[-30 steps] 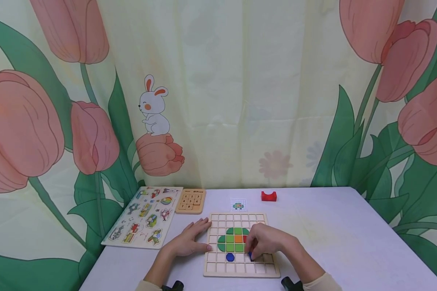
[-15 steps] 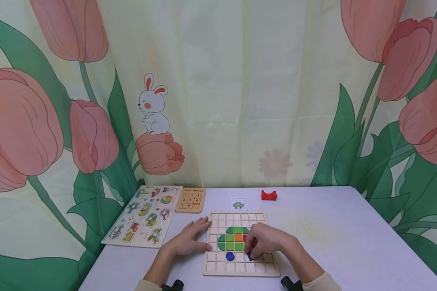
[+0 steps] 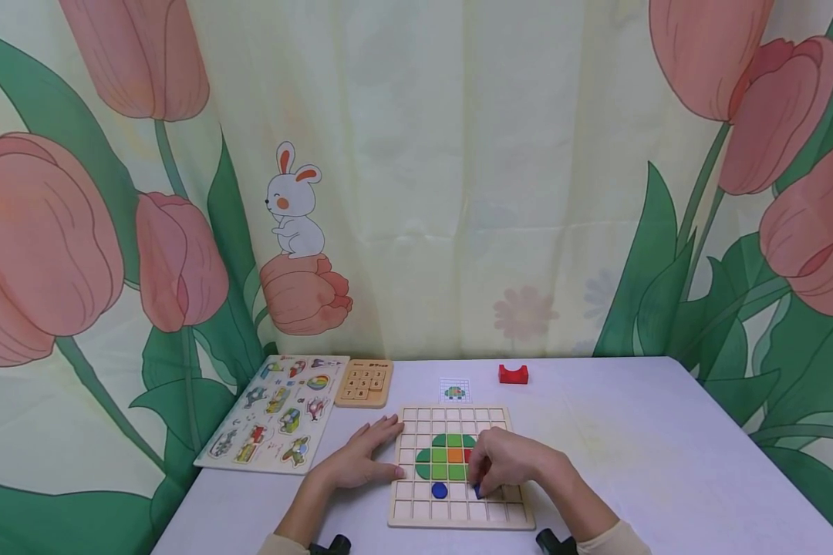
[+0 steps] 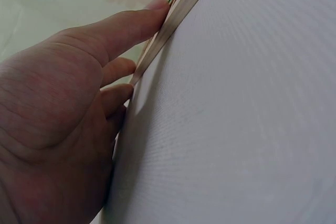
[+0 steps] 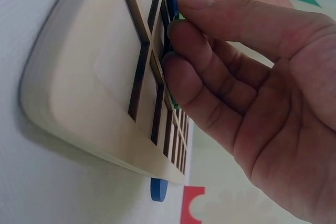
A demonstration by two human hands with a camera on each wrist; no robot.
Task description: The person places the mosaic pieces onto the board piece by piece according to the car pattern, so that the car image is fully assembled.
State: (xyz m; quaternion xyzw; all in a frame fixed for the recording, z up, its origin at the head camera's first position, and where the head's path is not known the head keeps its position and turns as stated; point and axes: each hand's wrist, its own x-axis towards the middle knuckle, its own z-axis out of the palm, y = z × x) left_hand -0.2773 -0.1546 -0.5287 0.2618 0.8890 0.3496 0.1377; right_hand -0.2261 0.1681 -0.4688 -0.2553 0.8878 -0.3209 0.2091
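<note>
A wooden grid board [image 3: 460,519] lies flat on the table, with green, orange and red pieces set in its middle squares. My left hand [image 3: 362,456] rests along the board's left edge with fingers extended; the left wrist view shows the thumb [image 4: 126,31] at its rim. Low over the board's right half, my right hand [image 3: 510,459] pinches a small blue block [image 3: 478,491] between thumb and fingers, at a square below the green shape. A round blue piece [image 3: 440,490] sits a few squares to its left. My right hand covers some squares in the head view.
A small pattern card [image 3: 454,391] lies behind the board, and a red notched block [image 3: 513,375] is to its right. Left stand a picture puzzle board [image 3: 278,412] and a wooden number board [image 3: 363,384]. Another blue piece [image 5: 159,189] shows just past the board's edge.
My right hand stays at the same square, and the blue block in its fingers turns slightly. My left hand has not moved.
</note>
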